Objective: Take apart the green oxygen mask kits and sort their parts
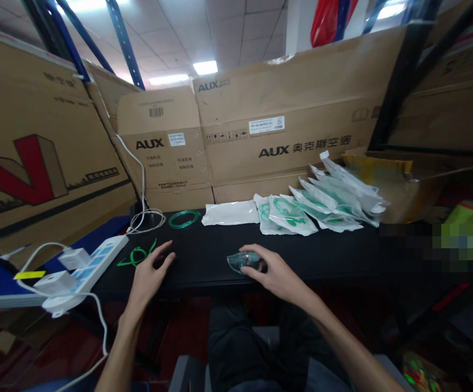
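My right hand is closed around a clear green-tinted breathing mask, just above the front part of the black table. Its pointed end faces left, and my fingers cover the other end. My left hand is held over the table with thumb and fingers apart and nothing between them. Just beyond it lies a loosely knotted green strap. Farther back, a coil of clear green tubing rests beside a flat white pouch.
Several sealed pouches with green contents lean in a row at the back right, near an open cardboard box. A white power strip with plugs and cables lies at the left. Cardboard panels wall the table's back.
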